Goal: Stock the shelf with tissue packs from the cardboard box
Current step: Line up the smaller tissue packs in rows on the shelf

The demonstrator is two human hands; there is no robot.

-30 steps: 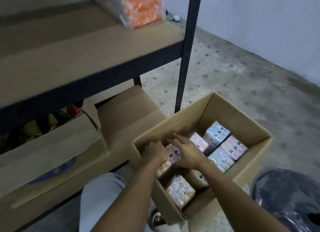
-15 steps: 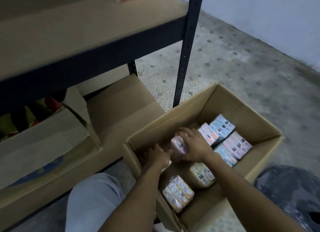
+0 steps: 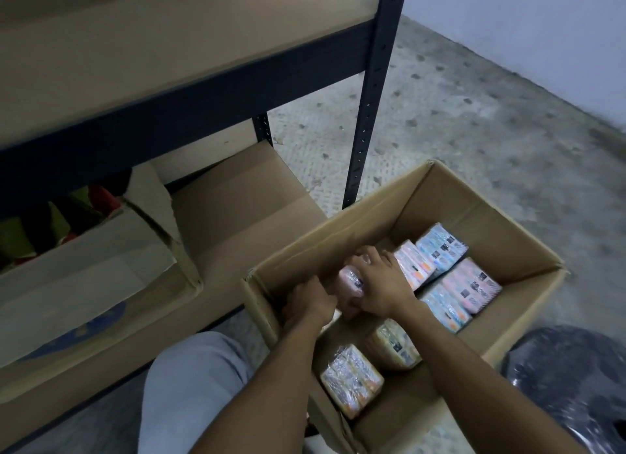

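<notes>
An open cardboard box [image 3: 481,213] stands on the floor at the lower right, with several wrapped tissue packs inside. Both hands are down in its near left corner. My right hand [image 3: 382,284] grips a pink tissue pack [image 3: 350,279] from above, fingers curled over its far end. My left hand [image 3: 310,302] is curled against the same pack's near left side; what its fingers hold is hidden. Blue and pink packs [image 3: 440,250] lie at the far right, orange ones [image 3: 352,379] near me. The shelf board [image 3: 169,57] spans the upper left.
A dark metal shelf post [image 3: 371,91] rises just behind the box. Under the shelf sit a closed cardboard carton [image 3: 237,199] and an open one [image 3: 84,267]. A black plastic-wrapped object [image 3: 572,382] lies at the lower right. My knee [image 3: 193,386] is beside the box.
My right hand has closed over the pink pack and tipped it up; my left hand slid lower against its side. The camera tilted down, so the shelf's orange packs left the view.
</notes>
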